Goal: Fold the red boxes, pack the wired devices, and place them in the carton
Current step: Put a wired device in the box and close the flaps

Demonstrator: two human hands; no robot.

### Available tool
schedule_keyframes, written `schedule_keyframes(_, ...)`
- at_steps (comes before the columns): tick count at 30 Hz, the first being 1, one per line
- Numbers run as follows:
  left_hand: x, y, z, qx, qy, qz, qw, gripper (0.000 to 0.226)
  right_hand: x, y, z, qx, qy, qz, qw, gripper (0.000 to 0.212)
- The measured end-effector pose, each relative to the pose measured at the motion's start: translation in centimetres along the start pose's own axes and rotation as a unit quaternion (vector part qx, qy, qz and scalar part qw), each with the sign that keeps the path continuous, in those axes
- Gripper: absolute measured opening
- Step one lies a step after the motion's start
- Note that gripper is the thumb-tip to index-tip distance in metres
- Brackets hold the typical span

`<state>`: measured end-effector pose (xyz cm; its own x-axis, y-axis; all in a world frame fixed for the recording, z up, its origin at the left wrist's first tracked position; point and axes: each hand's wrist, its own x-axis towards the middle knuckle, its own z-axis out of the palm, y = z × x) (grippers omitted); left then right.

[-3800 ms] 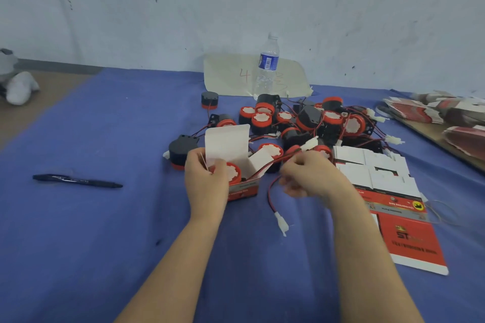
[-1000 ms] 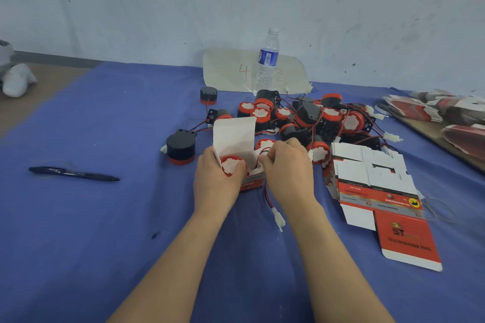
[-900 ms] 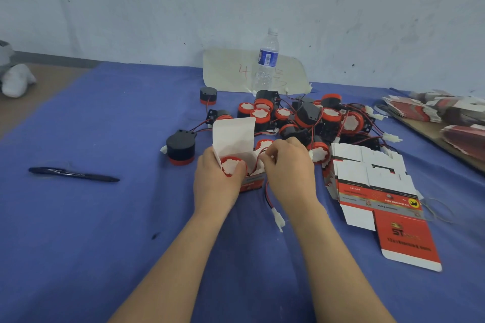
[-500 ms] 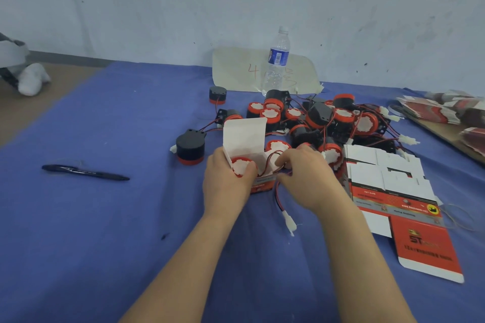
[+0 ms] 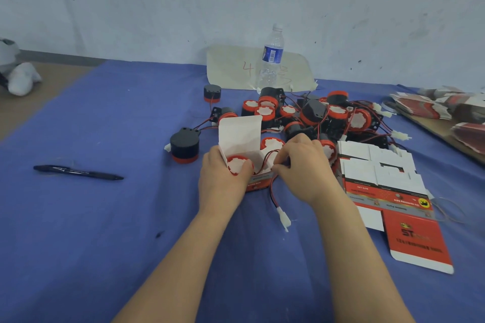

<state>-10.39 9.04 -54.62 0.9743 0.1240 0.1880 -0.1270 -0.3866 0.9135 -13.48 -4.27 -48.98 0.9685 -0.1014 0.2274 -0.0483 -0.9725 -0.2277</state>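
a: the red box (image 5: 258,184) is gripped by the left hand (image 5: 223,182), the wired device (image 5: 237,165) seated inside; its wire (image 5: 273,195) is pinched by the right hand (image 5: 301,169).
b: the connector (image 5: 284,217) is seen outside. if the lid (image 5: 240,134) is shut now, the wire could be trapped.

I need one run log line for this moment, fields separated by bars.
step: packing | left hand: holds red box, thumb on device | right hand: pinches wire | plug: outside, on cloth | lid: open
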Motion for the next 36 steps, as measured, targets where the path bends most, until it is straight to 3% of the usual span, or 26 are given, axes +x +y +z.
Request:
schedule_keyframes(10, 0.0, 0.0, 0.1, 0.009, 0.001, 0.005, 1.000, 0.039, 0.1, 0.5, -0.1, 0.013, -0.030, 0.014, 0.999, 0.010)
schedule_keyframes(16, -0.1, 0.1, 0.1, 0.017, 0.001, 0.008, 1.000, 0.043, 0.2, 0.1, 0.6, 0.053, 0.085, -0.012, 0.995, 0.013)
schedule_keyframes(21, -0.1, 0.2, 0.1, 0.021, 0.002, 0.011, 1.000, 0.045, 0.3, -0.4, 1.1, 0.043, 0.102, 0.010, 0.994, 0.012)
schedule_keyframes(26, -0.2, 0.3, 0.1, 0.026, -0.001, 0.010, 1.000, 0.043, 0.3, -0.8, 1.2, 0.077, 0.168, 0.037, 0.982, 0.011)
schedule_keyframes(34, -0.3, 0.3, 0.3, 0.019, 0.000, 0.016, 1.000, 0.039, 0.3, -2.4, 1.8, 0.108, 0.116, 0.006, 0.987, 0.006)
schedule_keyframes(36, -0.3, 0.3, 0.4, 0.032, 0.007, 0.012, 0.999, 0.046, 0.4, -2.6, 1.9, 0.128, 0.100, 0.000, 0.987, 0.017)
